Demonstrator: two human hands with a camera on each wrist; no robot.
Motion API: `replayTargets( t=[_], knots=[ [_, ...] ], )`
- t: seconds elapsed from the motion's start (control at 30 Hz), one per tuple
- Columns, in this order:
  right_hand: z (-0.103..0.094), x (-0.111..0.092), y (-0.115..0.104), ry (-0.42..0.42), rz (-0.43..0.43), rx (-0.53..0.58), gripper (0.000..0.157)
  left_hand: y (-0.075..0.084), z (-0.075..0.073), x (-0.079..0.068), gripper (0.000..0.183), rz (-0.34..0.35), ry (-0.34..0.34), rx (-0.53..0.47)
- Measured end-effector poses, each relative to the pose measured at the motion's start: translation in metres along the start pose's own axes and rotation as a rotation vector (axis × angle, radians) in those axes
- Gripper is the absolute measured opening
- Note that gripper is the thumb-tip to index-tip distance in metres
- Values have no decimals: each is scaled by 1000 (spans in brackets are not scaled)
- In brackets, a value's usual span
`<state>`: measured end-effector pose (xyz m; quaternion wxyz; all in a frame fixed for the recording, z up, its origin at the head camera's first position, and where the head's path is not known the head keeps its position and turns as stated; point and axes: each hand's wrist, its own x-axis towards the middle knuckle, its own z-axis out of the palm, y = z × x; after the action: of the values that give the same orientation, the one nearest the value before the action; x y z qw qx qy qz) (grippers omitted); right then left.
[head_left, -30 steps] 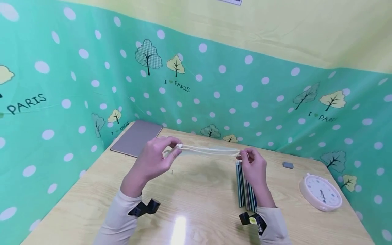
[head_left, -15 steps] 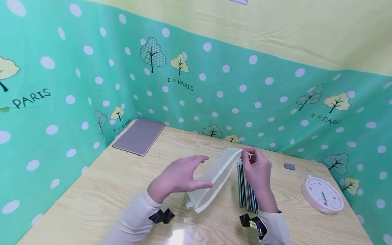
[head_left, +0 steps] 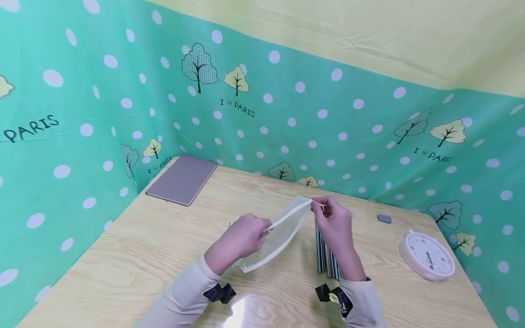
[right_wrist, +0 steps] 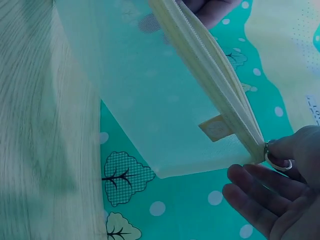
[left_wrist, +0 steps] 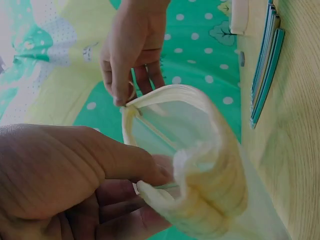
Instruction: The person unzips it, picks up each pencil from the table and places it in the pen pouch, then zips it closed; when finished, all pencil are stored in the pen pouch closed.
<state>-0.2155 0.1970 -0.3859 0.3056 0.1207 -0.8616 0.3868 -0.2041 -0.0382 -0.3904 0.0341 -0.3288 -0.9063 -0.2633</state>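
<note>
A translucent white zipper pouch (head_left: 283, 239) hangs tilted above the table, its zipped edge gaping. My left hand (head_left: 244, 237) pinches one side of the opening between thumb and fingers; in the left wrist view the thumb (left_wrist: 125, 160) lies over the rim. At the pouch's upper right corner, my right hand (head_left: 336, 223) pinches the end of the zipper by its small ring pull (right_wrist: 279, 164). A small tan label (right_wrist: 217, 128) shows on the pouch in the right wrist view. Several dark blue and teal pencils (head_left: 320, 250) lie beneath the right hand, partly hidden by it.
A mauve notebook (head_left: 182, 180) lies at the back left of the wooden table (head_left: 135, 255). To the right are a small grey eraser (head_left: 384, 219) and a pink round clock (head_left: 428, 256). A patterned green curtain (head_left: 287, 109) encloses the back and left.
My left hand let go of the pouch's left end, came rightward and now grips one side of its opening, which spreads wider. The right hand keeps its hold at the zipper end.
</note>
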Motion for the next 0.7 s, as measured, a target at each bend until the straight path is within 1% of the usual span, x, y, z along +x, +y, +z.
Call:
replayTargets(
  t=[0.07,0.13,0.2,0.33,0.4,0.43,0.5,0.6,0.7],
  knots=[
    [-1,0,2,-28,24,13,7,-1,-1,1,6,-32,-5,-40],
    [-2,1,5,-52,50,32,9,-4,-2,2,7,-78,0,-90],
    [-5,3,8,-90,106,55,13,-7,-5,3,8,-136,18,-156],
    [-18,8,19,-151,286,157,22,-14,-12,5,10,-224,43,-294],
    [-27,10,28,-197,381,186,26,-18,-14,6,13,-243,42,-352],
    [-31,11,35,-226,416,184,27,-20,-15,6,16,-252,36,-379],
    [-40,12,52,-301,458,123,29,-25,-17,7,23,-253,21,-403],
    [-50,11,82,-446,477,-39,28,-29,-19,8,33,-270,-2,-431],
    [-57,6,107,-571,485,-192,23,-30,-19,10,35,-312,-25,-463]
  ],
)
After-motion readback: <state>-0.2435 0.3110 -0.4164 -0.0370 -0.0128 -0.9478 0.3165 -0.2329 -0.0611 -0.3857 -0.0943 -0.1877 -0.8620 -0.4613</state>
